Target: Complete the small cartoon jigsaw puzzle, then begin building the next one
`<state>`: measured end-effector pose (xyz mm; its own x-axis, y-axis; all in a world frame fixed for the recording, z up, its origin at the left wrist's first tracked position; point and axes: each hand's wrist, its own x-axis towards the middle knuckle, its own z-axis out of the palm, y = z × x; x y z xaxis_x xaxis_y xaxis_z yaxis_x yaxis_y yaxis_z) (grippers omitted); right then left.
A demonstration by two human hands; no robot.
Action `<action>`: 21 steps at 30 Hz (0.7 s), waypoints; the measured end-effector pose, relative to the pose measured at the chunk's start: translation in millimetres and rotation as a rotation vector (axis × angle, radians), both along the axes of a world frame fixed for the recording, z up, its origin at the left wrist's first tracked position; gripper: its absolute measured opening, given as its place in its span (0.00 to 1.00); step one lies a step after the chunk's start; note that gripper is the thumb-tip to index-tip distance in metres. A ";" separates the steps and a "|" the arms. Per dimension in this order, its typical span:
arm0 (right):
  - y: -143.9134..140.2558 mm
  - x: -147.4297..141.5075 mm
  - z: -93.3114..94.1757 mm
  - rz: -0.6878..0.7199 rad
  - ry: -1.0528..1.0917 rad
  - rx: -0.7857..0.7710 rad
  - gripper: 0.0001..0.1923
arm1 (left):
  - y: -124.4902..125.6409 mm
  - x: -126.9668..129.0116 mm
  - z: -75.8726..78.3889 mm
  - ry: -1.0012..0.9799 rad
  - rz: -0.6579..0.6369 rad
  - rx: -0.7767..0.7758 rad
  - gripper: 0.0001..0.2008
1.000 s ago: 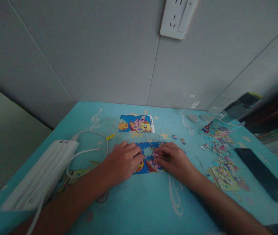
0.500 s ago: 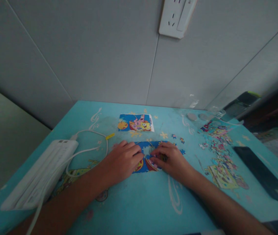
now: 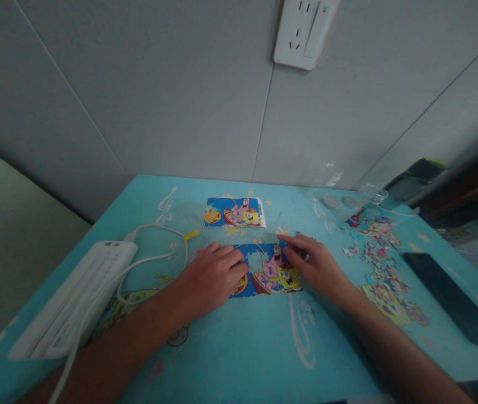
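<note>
Two hands, left hand (image 3: 213, 275), right hand (image 3: 317, 266), on one puzzle (image 3: 270, 272).

A: Where does the camera sit?

B: On the person's head, looking forward and down across the surface (image 3: 239, 359) toward the wall (image 3: 158, 101).

A: How near?

B: Close; both forearms enter from the bottom edge, and the wall socket (image 3: 304, 31) sits at the top.

A: Any other view?

B: No, just 1.
</note>
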<state>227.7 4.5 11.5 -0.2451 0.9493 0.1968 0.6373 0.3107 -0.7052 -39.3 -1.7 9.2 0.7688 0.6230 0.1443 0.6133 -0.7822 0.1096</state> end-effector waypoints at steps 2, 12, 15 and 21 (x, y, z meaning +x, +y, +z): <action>-0.8 -1.5 -0.8 0.025 0.001 -0.022 0.16 | -0.1 0.0 -0.8 0.001 0.004 -0.001 0.08; -2.5 -5.1 -2.6 -0.040 0.169 -0.264 0.13 | -0.9 -0.8 -0.3 -0.007 0.002 0.002 0.07; -4.1 -7.4 -2.1 -0.038 0.145 -0.242 0.14 | -0.4 -0.6 -0.8 -0.021 -0.007 0.015 0.07; -6.5 -8.3 -5.9 0.006 0.025 -0.131 0.15 | 0.6 -0.4 -0.1 -0.024 -0.012 0.016 0.07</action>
<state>219.3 -2.0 5.6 -0.2478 0.9657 0.0774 0.6171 0.2189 -0.7558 -39.7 -1.2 9.1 0.7723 0.6113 0.1727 0.6013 -0.7912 0.1115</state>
